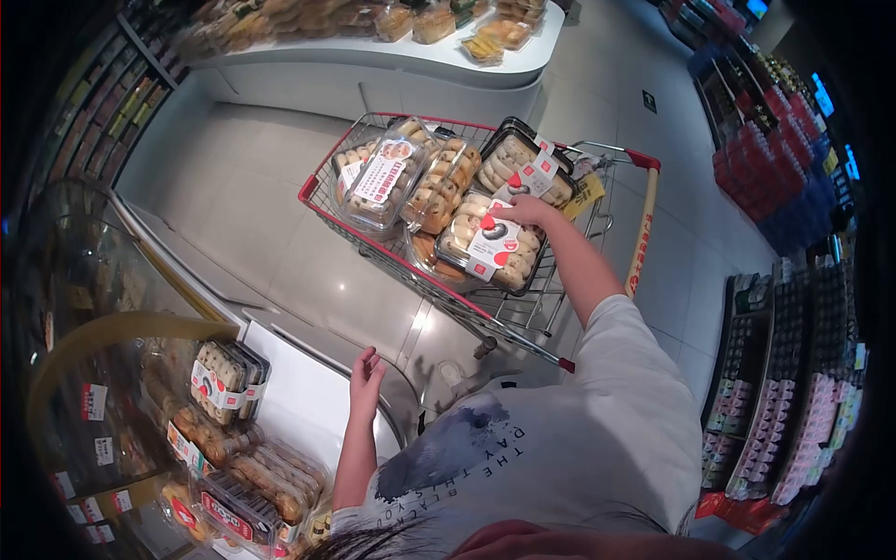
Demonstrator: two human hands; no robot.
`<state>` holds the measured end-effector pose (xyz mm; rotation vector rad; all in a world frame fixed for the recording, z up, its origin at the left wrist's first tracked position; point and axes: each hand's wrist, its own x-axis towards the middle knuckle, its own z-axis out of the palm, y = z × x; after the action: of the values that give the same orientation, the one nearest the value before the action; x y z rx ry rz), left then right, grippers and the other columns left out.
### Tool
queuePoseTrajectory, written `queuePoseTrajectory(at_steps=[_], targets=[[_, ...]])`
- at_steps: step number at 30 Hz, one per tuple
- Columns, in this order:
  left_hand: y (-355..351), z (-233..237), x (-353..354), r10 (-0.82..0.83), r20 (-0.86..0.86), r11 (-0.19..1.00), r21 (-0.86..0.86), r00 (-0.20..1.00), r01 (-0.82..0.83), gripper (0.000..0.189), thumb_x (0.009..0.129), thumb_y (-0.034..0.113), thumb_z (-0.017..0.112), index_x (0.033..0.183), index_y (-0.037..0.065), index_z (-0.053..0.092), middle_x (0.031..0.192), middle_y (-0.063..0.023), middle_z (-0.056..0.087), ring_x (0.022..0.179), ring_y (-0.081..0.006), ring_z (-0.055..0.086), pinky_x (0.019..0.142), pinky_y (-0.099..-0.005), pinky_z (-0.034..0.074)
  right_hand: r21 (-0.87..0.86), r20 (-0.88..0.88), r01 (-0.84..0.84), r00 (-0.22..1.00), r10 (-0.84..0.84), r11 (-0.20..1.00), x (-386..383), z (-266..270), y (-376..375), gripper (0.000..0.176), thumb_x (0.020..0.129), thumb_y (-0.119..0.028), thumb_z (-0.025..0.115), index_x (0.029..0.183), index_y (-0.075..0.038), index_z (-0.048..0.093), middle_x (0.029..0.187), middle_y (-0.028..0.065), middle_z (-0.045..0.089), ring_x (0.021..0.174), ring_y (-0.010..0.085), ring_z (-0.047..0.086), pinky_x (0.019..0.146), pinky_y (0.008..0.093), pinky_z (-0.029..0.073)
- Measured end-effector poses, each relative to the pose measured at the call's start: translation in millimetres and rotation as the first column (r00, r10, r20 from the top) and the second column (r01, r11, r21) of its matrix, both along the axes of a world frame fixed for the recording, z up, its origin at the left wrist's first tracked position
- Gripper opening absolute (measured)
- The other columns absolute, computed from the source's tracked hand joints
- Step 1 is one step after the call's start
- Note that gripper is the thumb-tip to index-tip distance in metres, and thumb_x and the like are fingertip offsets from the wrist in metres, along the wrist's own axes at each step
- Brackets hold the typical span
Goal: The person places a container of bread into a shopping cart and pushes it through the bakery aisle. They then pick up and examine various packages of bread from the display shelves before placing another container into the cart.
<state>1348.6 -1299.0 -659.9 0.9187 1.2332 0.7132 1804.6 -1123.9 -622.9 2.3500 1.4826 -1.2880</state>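
A clear plastic box of cookies [478, 250] with a white paper band lies tilted in the shopping cart [420, 285]. My right hand [525, 211] is closed on its upper edge, partly covering the band. Just beyond it sits another cookie box [523, 168] in a dark tray. To the left are a clear tub with a printed label [387, 177] and a pack of browned baked goods [437, 191]. Low at my left side, my left hand [366, 373] is empty, its fingers loosely bent and apart, near the white display counter [289, 392].
Stacked cookie boxes [227, 383] and packaged pastries [266, 476] stand on the left counter. Ahead, a white bread stand [467, 70] holds bagged loaves. The cart handle [644, 229] is at the right. Shelves of cartons [775, 392] line the right side of the tiled floor [672, 271].
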Motion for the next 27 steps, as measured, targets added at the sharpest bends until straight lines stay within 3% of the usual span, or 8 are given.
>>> queuePoseTrajectory(at_steps=[3, 6, 8, 10, 13, 18, 20, 27], targets=[[84, 12, 36, -0.106, 0.056, 0.986, 0.137, 0.993, 0.097, 0.056, 0.086, 0.03, 0.053, 0.129, 0.001, 0.031, 0.132, -0.0153, 0.035, 0.119, -0.025, 0.039, 0.098, -0.0365, 0.031, -0.015, 0.015, -0.036, 0.999, 0.037, 0.999, -2, 4, 1, 0.098, 0.062, -0.068, 0.058, 0.116, 0.012, 0.046, 0.098, 0.0196, 0.059, 0.071, 0.0212, 0.06, 0.058, 0.0313, 0.047], [163, 3, 72, 0.053, 0.179, 0.997, -0.071, 0.982, -0.041, 0.069, 0.084, 0.04, 0.053, 0.133, 0.004, 0.022, 0.133, -0.015, 0.032, 0.119, -0.0266, 0.038, 0.097, -0.0415, 0.032, 0.015, -0.005, -0.025, 1.0, 0.025, 1.0, 7, -5, -3, 0.096, 0.06, -0.069, 0.059, 0.117, 0.009, 0.047, 0.101, 0.0181, 0.058, 0.081, 0.0226, 0.059, 0.066, 0.0327, 0.047], [200, 0, 91, 0.1, 0.287, 0.985, -0.161, 0.953, -0.055, 0.077, 0.082, 0.049, 0.053, 0.134, 0.005, 0.018, 0.132, -0.0166, 0.032, 0.117, -0.0297, 0.038, 0.094, -0.0441, 0.034, -0.181, -0.078, -0.116, 0.992, 0.104, 0.977, 6, 22, -6, 0.094, 0.058, -0.068, 0.061, 0.117, 0.003, 0.049, 0.104, 0.0165, 0.058, 0.09, 0.0236, 0.057, 0.072, 0.0336, 0.047], [218, -7, 110, 0.229, 0.24, 0.945, -0.287, 0.943, -0.156, 0.071, 0.081, 0.051, 0.053, 0.13, 0.006, 0.028, 0.123, -0.0116, 0.041, 0.113, -0.0259, 0.04, 0.088, -0.0403, 0.037, -0.031, -0.063, -0.144, 0.988, 0.142, 0.989, 14, 4, -13, 0.088, 0.055, -0.065, 0.067, 0.113, 0.0, 0.054, 0.099, 0.0142, 0.06, 0.09, 0.0229, 0.058, 0.074, 0.0325, 0.046], [225, -13, 123, 0.189, 0.255, 0.949, -0.297, 0.948, -0.11, 0.069, 0.081, 0.051, 0.053, 0.128, 0.005, 0.031, 0.117, -0.0115, 0.043, 0.106, -0.025, 0.044, 0.082, -0.038, 0.04, -0.051, -0.193, -0.214, 0.961, 0.2, 0.976, 13, 13, -13, 0.086, 0.054, -0.06, 0.071, 0.111, 0.002, 0.054, 0.106, 0.0172, 0.059, 0.096, 0.0251, 0.057, 0.083, 0.0304, 0.044], [198, -12, 141, 0.193, 0.209, 0.956, -0.259, 0.959, -0.137, 0.064, 0.083, 0.043, 0.057, 0.121, -0.003, 0.033, 0.105, -0.0103, 0.045, 0.09, -0.0186, 0.05, 0.07, -0.0296, 0.045, 0.044, -0.067, -0.168, 0.983, 0.171, 0.985, 9, 25, -18, 0.086, 0.052, -0.063, 0.069, 0.101, 0.007, 0.059, 0.101, 0.019, 0.061, 0.09, 0.0269, 0.059, 0.077, 0.0326, 0.046], [172, -4, 154, 0.148, 0.159, 0.969, -0.22, 0.976, -0.111, 0.061, 0.083, 0.042, 0.057, 0.119, -0.001, 0.034, 0.1, -0.0094, 0.05, 0.091, -0.0231, 0.052, 0.074, -0.0345, 0.045, -0.019, -0.057, -0.146, 0.988, 0.145, 0.989, 5, 43, -17, 0.087, 0.054, -0.061, 0.069, 0.105, 0.008, 0.056, 0.107, 0.0214, 0.058, 0.097, 0.0287, 0.057, 0.083, 0.0327, 0.044], [111, 30, 167, 0.0, 0.278, 0.948, -0.305, 0.961, 0.088, 0.043, 0.086, 0.034, 0.053, 0.112, 0.001, 0.041, 0.1, -0.0094, 0.054, 0.095, -0.0219, 0.054, 0.079, -0.0343, 0.044, -0.004, 0.161, -0.225, 0.961, 0.223, 0.974, -6, 100, -15, 0.077, 0.055, -0.062, 0.067, 0.093, 0.005, 0.063, 0.091, 0.0194, 0.063, 0.084, 0.0293, 0.061, 0.073, 0.0341, 0.047]])
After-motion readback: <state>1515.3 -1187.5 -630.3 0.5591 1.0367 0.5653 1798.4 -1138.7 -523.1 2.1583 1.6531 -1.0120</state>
